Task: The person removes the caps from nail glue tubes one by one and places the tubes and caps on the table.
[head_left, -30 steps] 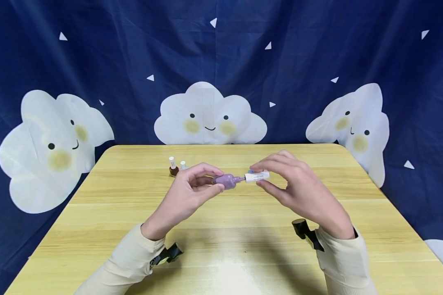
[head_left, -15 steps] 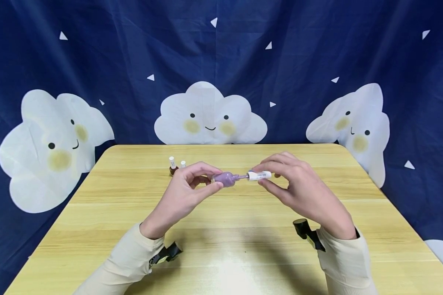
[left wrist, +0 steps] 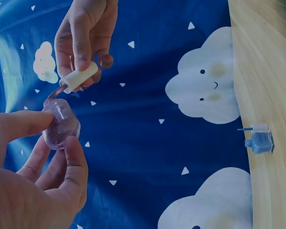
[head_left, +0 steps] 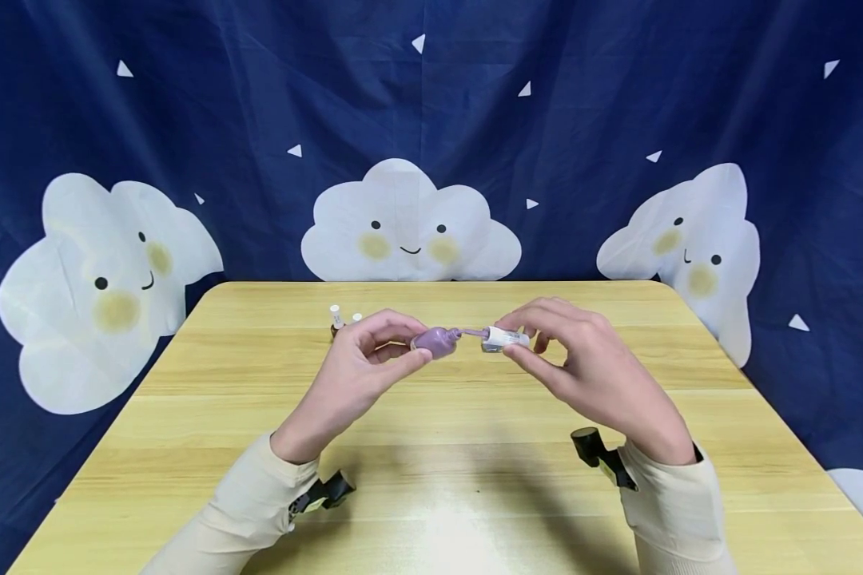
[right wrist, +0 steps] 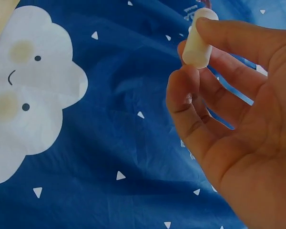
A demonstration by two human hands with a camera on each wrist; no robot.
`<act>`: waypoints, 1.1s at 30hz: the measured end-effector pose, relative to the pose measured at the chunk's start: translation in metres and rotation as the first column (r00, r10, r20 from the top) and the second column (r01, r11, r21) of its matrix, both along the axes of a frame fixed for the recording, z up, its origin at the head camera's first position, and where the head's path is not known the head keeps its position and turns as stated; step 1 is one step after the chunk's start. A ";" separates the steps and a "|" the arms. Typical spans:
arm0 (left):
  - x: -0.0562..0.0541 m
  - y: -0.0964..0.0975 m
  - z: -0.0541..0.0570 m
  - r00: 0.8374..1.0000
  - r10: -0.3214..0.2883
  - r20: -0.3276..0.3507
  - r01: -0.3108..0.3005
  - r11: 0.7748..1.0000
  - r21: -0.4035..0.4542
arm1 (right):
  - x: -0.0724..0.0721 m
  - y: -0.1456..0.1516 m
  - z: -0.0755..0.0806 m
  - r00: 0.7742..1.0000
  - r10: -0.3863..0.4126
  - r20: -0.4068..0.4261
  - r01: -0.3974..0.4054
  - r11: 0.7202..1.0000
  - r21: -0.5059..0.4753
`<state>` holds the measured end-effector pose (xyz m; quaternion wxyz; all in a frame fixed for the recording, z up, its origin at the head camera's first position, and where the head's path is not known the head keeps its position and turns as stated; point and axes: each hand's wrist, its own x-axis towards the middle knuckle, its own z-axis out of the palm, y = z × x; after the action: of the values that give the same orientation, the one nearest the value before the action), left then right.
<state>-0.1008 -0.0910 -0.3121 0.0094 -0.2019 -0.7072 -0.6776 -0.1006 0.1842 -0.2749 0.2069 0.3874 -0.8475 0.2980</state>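
My left hand (head_left: 359, 371) pinches a purple nail polish bottle (head_left: 437, 342) between thumb and fingers, tilted with its neck toward the right. In my right hand (head_left: 578, 351) is its white cap (right wrist: 198, 43), held between thumb and fingertips. The purple-coated brush (left wrist: 56, 92) stretches from the cap, its end right at the bottle's neck. Both hands are raised over the table. In the left wrist view, a blue nail polish bottle (left wrist: 262, 143) stands uncapped on the table, with a white brush cap (left wrist: 260, 128) beside it.
On the wooden table (head_left: 431, 447), a dark red nail polish bottle (head_left: 337, 328) stands behind my left hand. Another white cap (head_left: 357, 317) shows next to it, the rest hidden by the hand. A blue cloud-printed curtain (head_left: 417, 96) hangs behind the table.
The right hand has drawn the cap slightly rightward, so more brush shows between cap and bottle. The left hand has shifted slightly left and tipped the bottle's neck upward.
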 end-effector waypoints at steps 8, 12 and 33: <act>-0.001 -0.001 0.001 0.999 0.000 0.039 -0.001 0.999 0.039 | -0.003 -0.005 0.001 0.997 0.024 0.069 -0.018 0.996 -0.088; -0.004 -0.001 0.001 0.999 0.010 0.032 -0.012 0.999 0.051 | -0.004 -0.008 -0.001 0.997 0.003 0.081 0.008 0.991 -0.137; -0.034 0.007 -0.023 0.989 0.136 0.057 -0.137 0.991 0.012 | -0.036 -0.022 -0.031 0.973 -0.055 0.222 0.130 0.932 -0.339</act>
<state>-0.1347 -0.0837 -0.3350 0.0375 -0.1339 -0.7140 -0.6862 -0.1366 0.1619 -0.3062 0.1962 0.2704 -0.8151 0.4734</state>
